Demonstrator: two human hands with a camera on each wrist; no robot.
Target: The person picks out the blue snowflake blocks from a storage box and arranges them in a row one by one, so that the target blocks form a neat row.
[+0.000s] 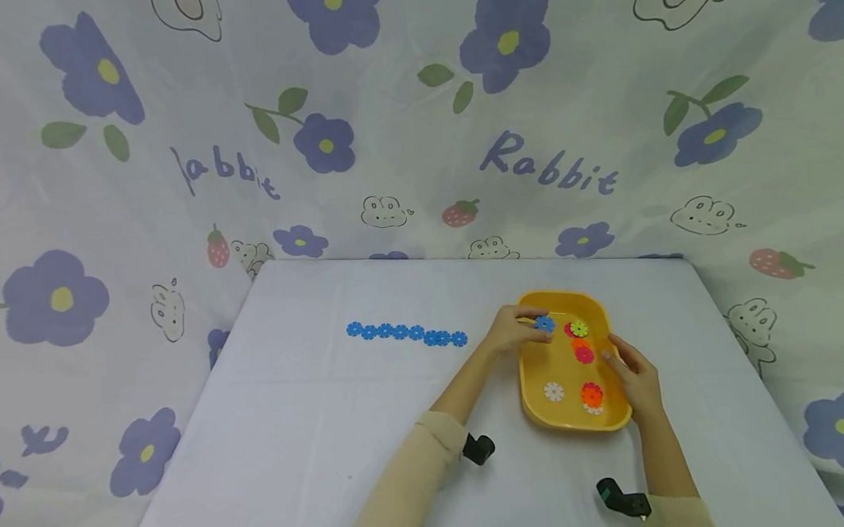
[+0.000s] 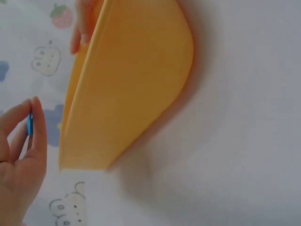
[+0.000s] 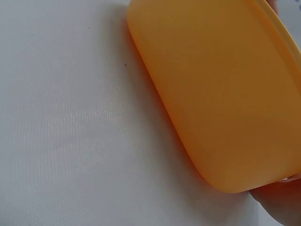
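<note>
Between the thumb and fingers of my left hand (image 1: 507, 329) is a blue flower-shaped disc (image 1: 544, 324), pinched by its edge over the left side of a yellow tray (image 1: 556, 361). The left wrist view shows the blue disc (image 2: 30, 123) edge-on between the fingertips. My right hand (image 1: 641, 381) grips the tray's right rim, thumb over the inner side. Inside the tray lie a white disc (image 1: 554, 392), an orange disc (image 1: 592, 396) overlapping others, a pink disc (image 1: 584, 355) and a yellow-green disc (image 1: 579, 329). The right wrist view shows mostly the tray's outer wall (image 3: 216, 94).
A row of several blue flower-shaped discs (image 1: 400, 332) runs across the white table (image 1: 295, 429) left of the tray, joined or closely lined up. Behind the table hangs a flower-patterned curtain (image 1: 401, 137). Black wrist cameras (image 1: 479, 449) sit at both sleeves.
</note>
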